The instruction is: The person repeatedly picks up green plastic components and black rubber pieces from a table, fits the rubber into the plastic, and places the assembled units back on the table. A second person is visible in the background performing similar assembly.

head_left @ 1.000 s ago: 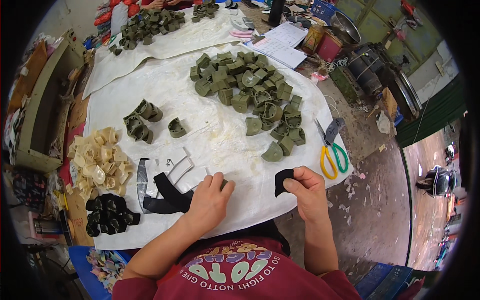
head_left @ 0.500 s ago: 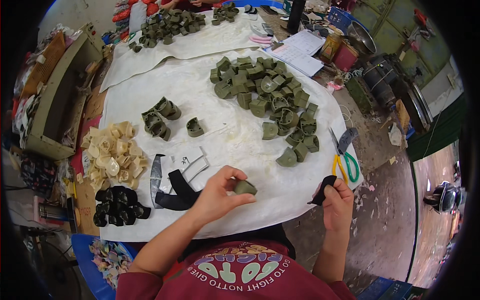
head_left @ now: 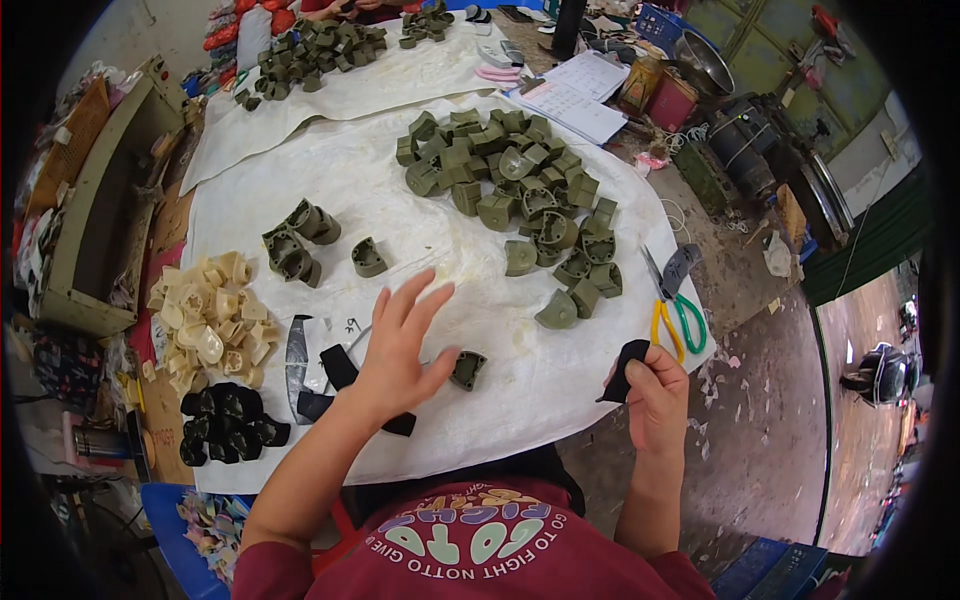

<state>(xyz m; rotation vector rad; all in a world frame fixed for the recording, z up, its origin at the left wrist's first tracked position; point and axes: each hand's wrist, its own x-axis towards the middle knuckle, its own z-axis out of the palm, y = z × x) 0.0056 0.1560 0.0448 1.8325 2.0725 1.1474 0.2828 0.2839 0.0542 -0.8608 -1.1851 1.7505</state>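
My left hand (head_left: 392, 355) is open over the white table cover, fingers spread. Just right of its thumb sits a small olive-green hollow plastic piece (head_left: 469, 370), cavity side up. Between my right thumb and fingers (head_left: 655, 390) is a black fabric strip (head_left: 624, 372), held at the table's front right edge. Black strips (head_left: 340, 366) lie partly hidden beneath my left hand and forearm, beside a white card-like template and a grey curved piece (head_left: 299, 362). One more olive piece (head_left: 369, 257) stands alone beyond my left hand, near a small group of them (head_left: 292, 256).
A big olive heap (head_left: 500, 160) covers the back right; another (head_left: 318, 52) lies farther off. Cream pieces (head_left: 208, 310) and black-covered pieces (head_left: 225, 418) sit at the left. Scissors with yellow and green handles (head_left: 690, 322) lie at the right edge. A blue scrap basin (head_left: 170, 515) stands lower left.
My left hand has let go of the olive piece, which now rests on the cover, and has spread its fingers and moved away to the left. My right hand still holds the black strip.
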